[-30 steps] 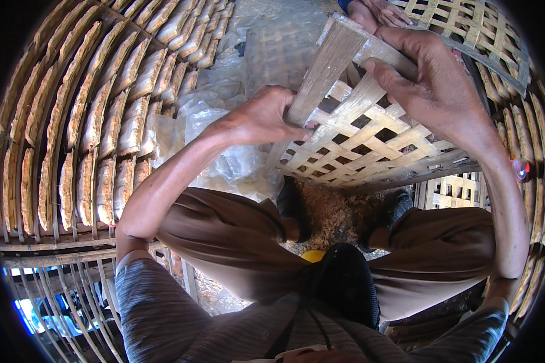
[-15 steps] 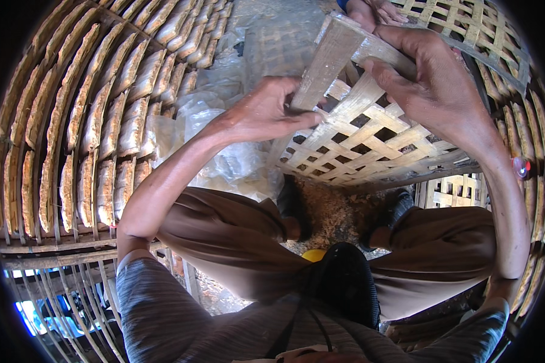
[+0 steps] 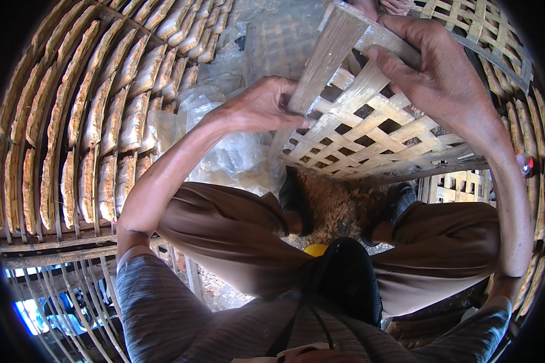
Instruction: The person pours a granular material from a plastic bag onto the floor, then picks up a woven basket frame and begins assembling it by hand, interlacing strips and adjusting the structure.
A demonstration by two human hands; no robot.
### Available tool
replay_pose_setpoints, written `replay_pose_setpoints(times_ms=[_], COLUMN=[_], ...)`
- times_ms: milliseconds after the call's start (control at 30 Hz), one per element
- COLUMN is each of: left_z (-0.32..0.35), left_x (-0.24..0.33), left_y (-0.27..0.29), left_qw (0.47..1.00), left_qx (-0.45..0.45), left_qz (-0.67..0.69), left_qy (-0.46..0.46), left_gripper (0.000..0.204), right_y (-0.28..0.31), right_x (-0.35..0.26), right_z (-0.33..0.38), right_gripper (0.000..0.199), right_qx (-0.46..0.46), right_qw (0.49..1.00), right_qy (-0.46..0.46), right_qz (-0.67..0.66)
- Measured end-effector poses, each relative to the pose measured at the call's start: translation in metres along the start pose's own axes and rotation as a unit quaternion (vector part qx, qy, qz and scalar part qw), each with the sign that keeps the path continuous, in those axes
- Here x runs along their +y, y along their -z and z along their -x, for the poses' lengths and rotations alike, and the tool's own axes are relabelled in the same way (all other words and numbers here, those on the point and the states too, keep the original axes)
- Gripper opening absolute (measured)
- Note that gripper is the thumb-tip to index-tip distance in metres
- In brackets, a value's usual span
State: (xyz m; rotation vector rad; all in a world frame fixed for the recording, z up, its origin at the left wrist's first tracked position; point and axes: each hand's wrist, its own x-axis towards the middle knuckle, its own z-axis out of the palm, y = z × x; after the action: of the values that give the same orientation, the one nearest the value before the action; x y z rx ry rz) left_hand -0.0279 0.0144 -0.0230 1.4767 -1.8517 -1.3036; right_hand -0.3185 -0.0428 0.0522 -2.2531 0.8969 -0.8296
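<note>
A woven bamboo tray [image 3: 369, 124] with a flat wooden frame [image 3: 330, 60] stands tilted above the floor in front of me. My left hand [image 3: 266, 107] is closed on the frame's left side, its thumb along the inner edge. At the far top edge my right hand [image 3: 433, 69] grips the frame, thumb on the near face and the other fingers partly hidden behind the wood. Gaps show between the crossed strips, and nothing lies on the face turned to me.
Stacked rows of slabs with rough brown edges [image 3: 94, 121] fill racks at left; more slabs [image 3: 518, 127] stand at right. Crumpled clear plastic sheets [image 3: 224, 157] lie beyond my left knee. Another person's hand [image 3: 364, 7] and a second woven tray [image 3: 475, 24] are at the far edge.
Both hands still hold the tray, which has tipped and shifted slightly. My right hand has moved a little to the right. The other person's hand shows less at the top edge.
</note>
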Motion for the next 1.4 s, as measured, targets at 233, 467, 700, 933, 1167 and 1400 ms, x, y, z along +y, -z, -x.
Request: replay_pose_setpoints(times_ms=[233,467,700,933,1167,1400], left_z=[-0.006,-0.008,-0.006,-0.014,-0.004,-0.011], left_x=[-0.006,-0.006,0.008,0.008,-0.012,0.011], left_y=[-0.006,-0.01,-0.006,-0.003,-0.009,-0.006], left_qw=[0.984,0.989,0.99,0.971,0.997,0.99], left_qx=[0.014,0.028,0.03,-0.015,0.07,-0.011], left_qz=[-0.164,-0.143,-0.125,-0.219,0.008,-0.131], left_qy=[0.064,0.029,0.056,0.094,-0.011,0.053], left_gripper=[0.029,0.026,0.03,0.035,0.037,0.031], right_y=[0.001,0.009,0.002,0.01,0.0,0.008], right_x=[-0.001,-0.007,-0.003,-0.014,-0.004,-0.009], right_z=[-0.004,-0.003,-0.003,-0.005,-0.002,-0.003], right_gripper=[0.041,0.041,0.04,0.04,0.041,0.041], right_qx=[-0.026,-0.041,-0.024,-0.051,-0.011,-0.052], right_qw=[0.999,0.998,0.999,0.997,0.999,0.998], right_qy=[-0.021,-0.025,-0.032,-0.046,-0.046,-0.04], right_qz=[0.016,0.026,0.011,0.042,0.013,0.007])
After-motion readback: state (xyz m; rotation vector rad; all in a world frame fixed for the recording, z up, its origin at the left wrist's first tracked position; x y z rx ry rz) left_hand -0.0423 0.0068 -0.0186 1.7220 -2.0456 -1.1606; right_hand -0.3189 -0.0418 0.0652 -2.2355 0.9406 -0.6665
